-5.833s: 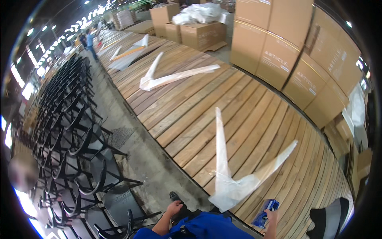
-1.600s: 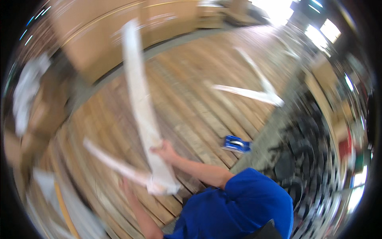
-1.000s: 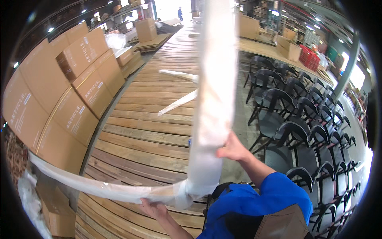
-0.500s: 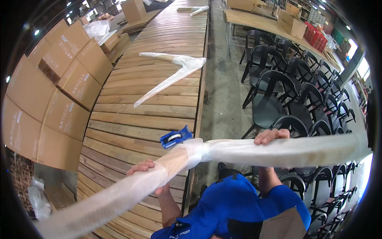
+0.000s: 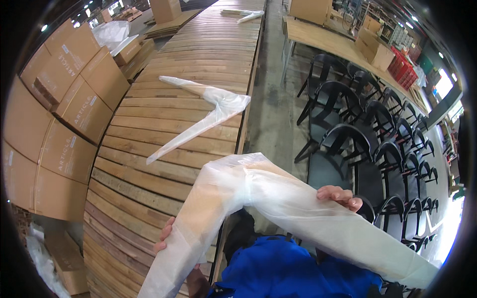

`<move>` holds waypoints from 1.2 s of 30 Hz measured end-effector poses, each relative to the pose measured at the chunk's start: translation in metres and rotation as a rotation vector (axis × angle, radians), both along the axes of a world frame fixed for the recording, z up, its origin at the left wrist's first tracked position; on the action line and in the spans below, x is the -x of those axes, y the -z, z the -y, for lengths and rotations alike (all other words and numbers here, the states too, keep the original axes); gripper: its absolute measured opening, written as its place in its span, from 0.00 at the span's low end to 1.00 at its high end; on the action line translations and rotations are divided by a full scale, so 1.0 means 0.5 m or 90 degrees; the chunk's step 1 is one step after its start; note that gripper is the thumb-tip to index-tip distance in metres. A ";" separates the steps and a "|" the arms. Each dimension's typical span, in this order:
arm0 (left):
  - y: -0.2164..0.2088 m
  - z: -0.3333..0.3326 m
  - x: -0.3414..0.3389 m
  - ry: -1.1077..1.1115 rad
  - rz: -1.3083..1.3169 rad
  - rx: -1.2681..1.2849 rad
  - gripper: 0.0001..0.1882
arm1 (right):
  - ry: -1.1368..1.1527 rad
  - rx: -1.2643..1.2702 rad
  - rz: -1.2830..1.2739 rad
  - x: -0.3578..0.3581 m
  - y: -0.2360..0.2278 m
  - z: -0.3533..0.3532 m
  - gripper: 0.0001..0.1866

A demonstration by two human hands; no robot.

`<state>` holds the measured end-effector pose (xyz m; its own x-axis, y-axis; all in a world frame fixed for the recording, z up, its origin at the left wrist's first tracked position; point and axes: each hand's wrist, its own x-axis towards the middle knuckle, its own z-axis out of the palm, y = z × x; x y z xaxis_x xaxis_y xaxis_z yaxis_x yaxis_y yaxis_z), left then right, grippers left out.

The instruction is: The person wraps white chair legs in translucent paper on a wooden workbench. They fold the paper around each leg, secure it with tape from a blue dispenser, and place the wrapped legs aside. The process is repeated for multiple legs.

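Both hands hold up a large V-shaped wooden furniture leg frame (image 5: 298,208) wrapped in whitish plastic film, its bend pointing away from me. My left hand (image 5: 165,236) is closed around the left arm of the V, the thumb side partly hidden beneath. My right hand (image 5: 340,196) grips the right arm, fingers over its upper edge, palm hidden behind the wrap. Wood tone shows through the film near the bend. Farther up the slatted wooden table (image 5: 129,171) lies another wrapped V-shaped leg frame (image 5: 216,107), apart from the one I hold.
Stacked cardboard boxes (image 5: 69,154) line the table's left side. Rows of black chairs (image 5: 328,166) crowd the floor to the right. A third wrapped frame (image 5: 248,15) lies at the table's far end. Behind the chairs stands a wooden-topped table (image 5: 323,37) near a red crate (image 5: 401,69).
The held frame has tilted, its bend now rising farther away and its arms dropping toward me. The blue tape dispenser on the table is now out of sight.
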<state>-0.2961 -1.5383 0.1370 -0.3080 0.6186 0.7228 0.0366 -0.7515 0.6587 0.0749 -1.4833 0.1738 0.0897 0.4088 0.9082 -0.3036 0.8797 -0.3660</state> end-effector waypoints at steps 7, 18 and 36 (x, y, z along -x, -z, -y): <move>0.084 -0.210 0.059 -0.022 0.107 0.016 0.53 | -0.091 0.055 0.069 0.097 -0.055 -0.252 0.21; 0.179 -0.380 -0.012 -0.031 0.262 0.459 0.36 | -0.057 0.327 -0.160 0.187 0.075 -0.683 0.37; 0.578 -0.966 -0.099 0.166 0.360 0.710 0.20 | 0.316 0.496 0.996 0.620 0.428 -1.612 0.47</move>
